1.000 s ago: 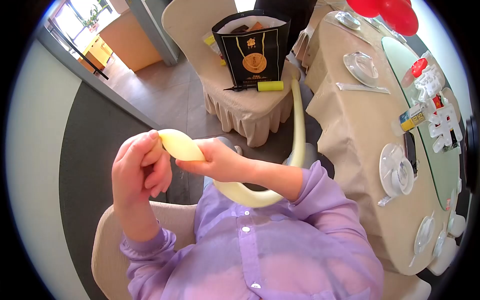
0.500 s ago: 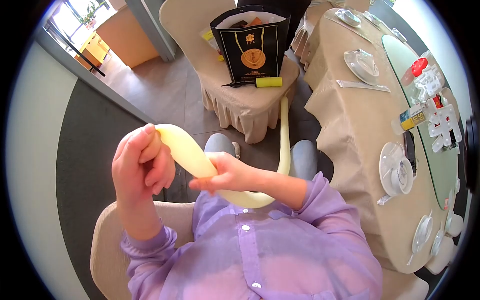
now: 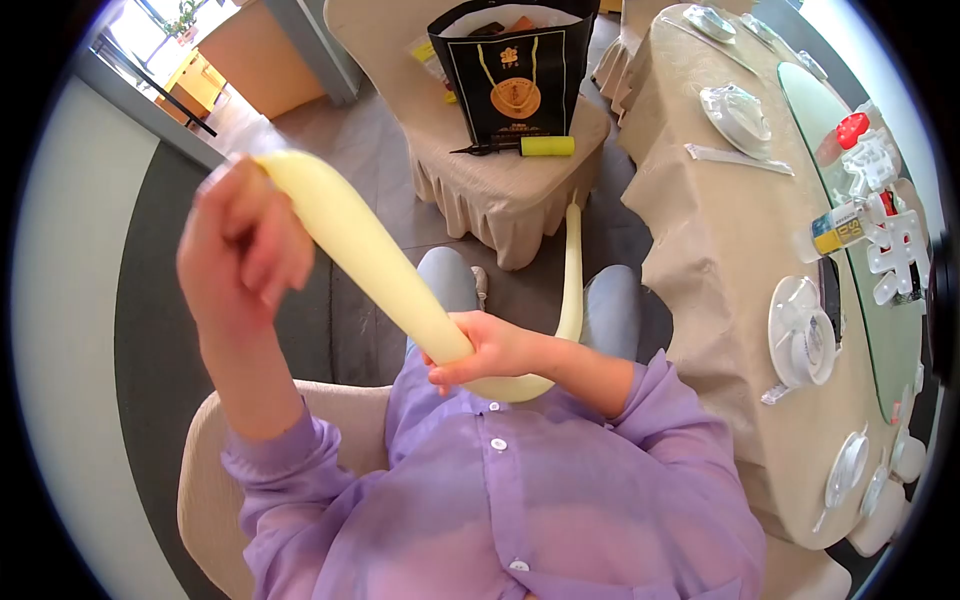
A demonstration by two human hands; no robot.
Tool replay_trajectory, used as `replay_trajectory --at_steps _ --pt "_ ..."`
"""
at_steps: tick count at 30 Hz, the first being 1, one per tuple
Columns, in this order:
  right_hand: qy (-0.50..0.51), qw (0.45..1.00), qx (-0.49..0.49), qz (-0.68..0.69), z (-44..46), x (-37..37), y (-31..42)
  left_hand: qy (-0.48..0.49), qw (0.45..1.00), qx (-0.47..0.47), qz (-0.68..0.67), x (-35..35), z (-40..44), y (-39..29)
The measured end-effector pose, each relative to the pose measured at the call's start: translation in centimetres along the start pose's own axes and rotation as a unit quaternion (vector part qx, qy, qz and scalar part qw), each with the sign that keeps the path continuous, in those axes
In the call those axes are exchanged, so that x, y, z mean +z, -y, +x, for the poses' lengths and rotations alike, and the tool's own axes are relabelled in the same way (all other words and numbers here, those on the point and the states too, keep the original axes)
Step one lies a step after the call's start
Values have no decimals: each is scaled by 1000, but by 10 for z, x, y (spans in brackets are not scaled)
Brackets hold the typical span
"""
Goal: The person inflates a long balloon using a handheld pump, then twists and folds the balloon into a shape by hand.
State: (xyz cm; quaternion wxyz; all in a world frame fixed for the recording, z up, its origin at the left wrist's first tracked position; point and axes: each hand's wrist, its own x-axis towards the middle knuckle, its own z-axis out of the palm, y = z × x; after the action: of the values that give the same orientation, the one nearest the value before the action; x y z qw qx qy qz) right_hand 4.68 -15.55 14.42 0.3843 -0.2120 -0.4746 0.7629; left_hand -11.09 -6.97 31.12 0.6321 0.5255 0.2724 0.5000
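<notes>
A long pale-yellow modelling balloon [image 3: 365,255] runs from upper left down across my lap. My left hand [image 3: 245,230], a little blurred, is raised with its fingers curled at the balloon's upper end; the exact pinch point is hard to see. Lower down, my right hand [image 3: 480,350] wraps round the balloon just above my lap. Past that grip the balloon bends under my right forearm and rises between my knees towards the chair ahead. On that chair's seat lies a black and yellow-green hand pump [image 3: 535,146], out of both hands.
A black paper bag [image 3: 515,85] with things in it stands on the cloth-covered chair [image 3: 480,200] ahead. To the right, a table with a beige cloth [image 3: 700,230] carries wrapped dishes [image 3: 737,118], a roll of tape [image 3: 812,338], white plastic pieces [image 3: 895,245] and a glass turntable [image 3: 860,290].
My left hand has moved up and to the left with the balloon's end, so the stretch between my hands is longer and straighter. My right hand has shifted slightly right.
</notes>
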Motion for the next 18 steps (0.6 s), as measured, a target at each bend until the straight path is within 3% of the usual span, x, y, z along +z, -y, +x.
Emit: replay_trajectory --at_steps 1,3,7,9,11,13,15,18 --pt "2 1000 0 3 -2 -1 -1 -2 1000 -1 3 -2 4 -1" --pt "-60 984 120 -117 -5 -5 -3 70 997 -4 -21 -10 14 -3" --pt "-129 978 18 -160 -6 -16 -17 135 990 -31 -9 -15 23 -2" --pt "-56 998 -9 -24 -11 -17 -13 135 991 -7 -8 -14 24 -4" --pt "-21 999 6 -46 -17 -25 -30 151 985 30 -77 -24 31 -18" --pt "17 997 23 -69 -24 -26 -45 225 969 -10 -99 -41 45 -39" --pt "-160 960 -38 -226 -29 -22 -52 203 978 8 -55 -42 47 -39" --pt "-171 966 -14 -192 -26 -29 -51 179 984 15 -4 -42 54 -38"
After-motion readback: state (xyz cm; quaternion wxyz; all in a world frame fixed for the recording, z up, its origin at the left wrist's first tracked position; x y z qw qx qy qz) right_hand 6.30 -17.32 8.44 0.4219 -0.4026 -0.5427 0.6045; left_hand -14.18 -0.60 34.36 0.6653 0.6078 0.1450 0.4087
